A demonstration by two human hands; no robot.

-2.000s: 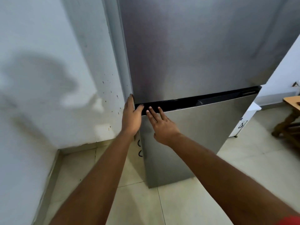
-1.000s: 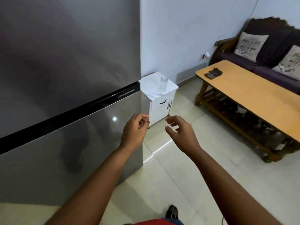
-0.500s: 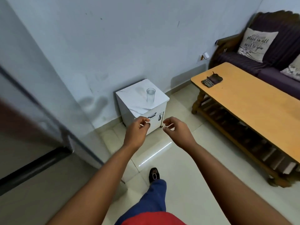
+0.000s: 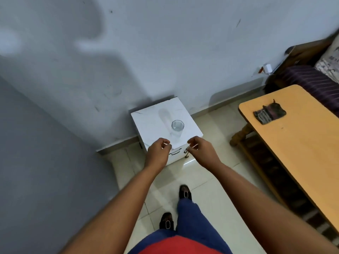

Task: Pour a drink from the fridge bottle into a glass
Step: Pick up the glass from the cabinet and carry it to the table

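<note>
A clear empty glass point(image 4: 177, 130) stands upright on a small white cabinet point(image 4: 146, 123) against the wall. My left hand point(image 4: 157, 154) hovers just in front of the cabinet's near edge, fingers loosely curled, holding nothing. My right hand point(image 4: 201, 153) hangs beside it, also loosely curled and empty. The glass is a little beyond and between both hands. The grey fridge side point(image 4: 45, 171) fills the left of the view. No bottle is in sight.
A long wooden coffee table point(image 4: 302, 143) with a dark pouch point(image 4: 269, 114) stands at the right. Behind it is a dark sofa point(image 4: 311, 79) with a cushion. Pale floor tiles point(image 4: 211, 180) lie between cabinet and table, with my feet below.
My hands left the fridge door gap. The view swung right from the fridge front to the white cabinet, and I have stepped closer to the glass. Both hands stay empty.
</note>
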